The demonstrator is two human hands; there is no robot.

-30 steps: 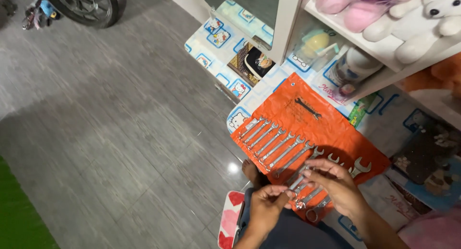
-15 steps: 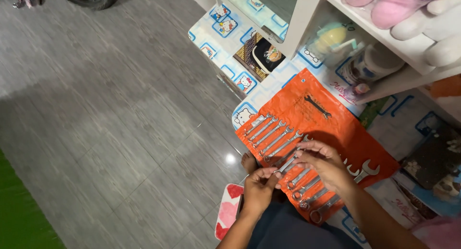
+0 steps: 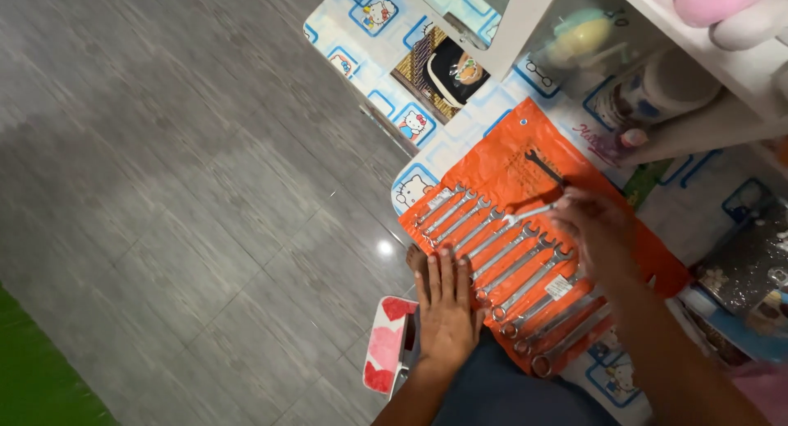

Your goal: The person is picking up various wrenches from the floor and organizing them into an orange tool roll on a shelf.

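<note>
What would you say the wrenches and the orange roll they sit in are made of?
The wrenches look like polished, probably chrome-plated steel: silvery with bright glints. The orange roll looks like coated fabric or plastic sheet: it creases, has a slight sheen and a metal eyelet at its corner.

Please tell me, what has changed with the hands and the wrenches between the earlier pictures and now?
The right hand pulled one small silver wrench out of the orange tool roll and lifted it toward the far end. The left hand let go and now lies flat beside the roll. The other silver wrenches stayed in their row.
</note>
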